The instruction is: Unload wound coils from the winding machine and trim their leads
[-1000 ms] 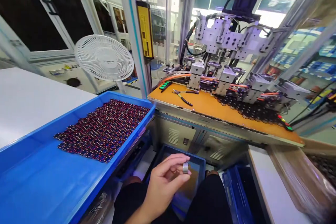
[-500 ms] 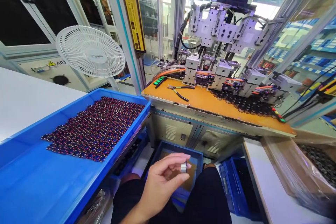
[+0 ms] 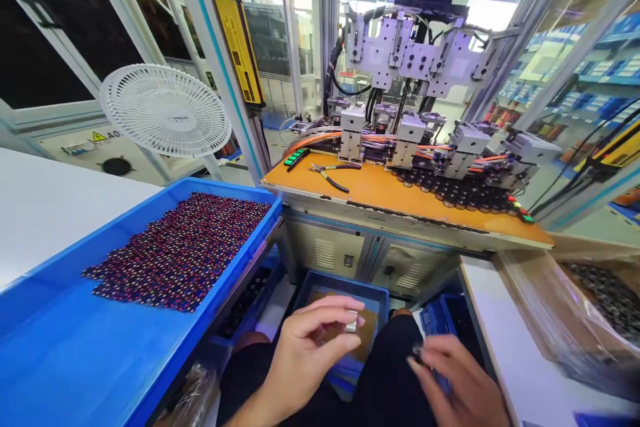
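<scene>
My left hand [image 3: 313, 350] is above my lap, its thumb and fingers pinching a small silver metal cylinder [image 3: 352, 322]. To the right, over my right thigh, my right hand [image 3: 457, 377] pinches a small dark part [image 3: 417, 351] between thumb and fingertips; blur hides its exact kind. The two hands are apart. Below and beyond the left hand, a blue bin [image 3: 384, 307] stands on the floor between my legs.
At left, a blue tray [image 3: 75, 353] holds many small dark parts with red and white spots. Ahead is an orange-topped machine bench [image 3: 300, 177] carrying pliers [image 3: 330, 177], metal fixtures and a row of black parts. A cardboard box [image 3: 530, 267] with plastic lining stands at right.
My right hand has come into view from the right with a small dark part. My left hand keeps its pinch on the cylinder, nearly in place. The camera view has shifted slightly.
</scene>
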Motion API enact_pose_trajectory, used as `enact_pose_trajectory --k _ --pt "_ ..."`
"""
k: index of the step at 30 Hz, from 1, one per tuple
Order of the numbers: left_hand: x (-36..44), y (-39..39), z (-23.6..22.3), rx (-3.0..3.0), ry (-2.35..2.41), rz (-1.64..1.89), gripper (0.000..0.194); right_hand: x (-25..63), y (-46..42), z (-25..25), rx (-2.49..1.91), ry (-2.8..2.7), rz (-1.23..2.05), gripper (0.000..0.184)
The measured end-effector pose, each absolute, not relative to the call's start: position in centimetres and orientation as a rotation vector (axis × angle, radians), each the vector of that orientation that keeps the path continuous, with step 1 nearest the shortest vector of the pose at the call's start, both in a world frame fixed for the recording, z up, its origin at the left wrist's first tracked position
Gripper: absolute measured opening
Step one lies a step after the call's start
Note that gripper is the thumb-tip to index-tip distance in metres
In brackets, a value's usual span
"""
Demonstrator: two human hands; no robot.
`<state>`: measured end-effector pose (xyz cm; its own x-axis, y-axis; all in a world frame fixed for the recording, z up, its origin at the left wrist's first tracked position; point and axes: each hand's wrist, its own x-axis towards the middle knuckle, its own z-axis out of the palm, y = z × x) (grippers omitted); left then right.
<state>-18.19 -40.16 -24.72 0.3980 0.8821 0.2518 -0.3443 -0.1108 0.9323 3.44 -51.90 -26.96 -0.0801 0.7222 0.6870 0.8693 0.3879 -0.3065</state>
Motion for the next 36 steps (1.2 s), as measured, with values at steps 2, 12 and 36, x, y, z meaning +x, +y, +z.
enact_pose_trajectory --k 2,12,36 --pt "-18.8 -40.5 -24.4 1.272 0.608 1.136 0.037 1.2 -48.8 -26.1 -1.191 -1.836 -0.069 0.006" --pt "-20.7 -41.7 -24.5 1.019 0.686 1.135 0.033 -2.7 -44.1 -24.6 -0.896 -1.868 0.178 0.009" --pt "-19.0 -42.2 -24.1 0.945 0.602 1.006 0.038 -1.1 -44.5 -24.2 -0.89 -1.96 0.087 0.017"
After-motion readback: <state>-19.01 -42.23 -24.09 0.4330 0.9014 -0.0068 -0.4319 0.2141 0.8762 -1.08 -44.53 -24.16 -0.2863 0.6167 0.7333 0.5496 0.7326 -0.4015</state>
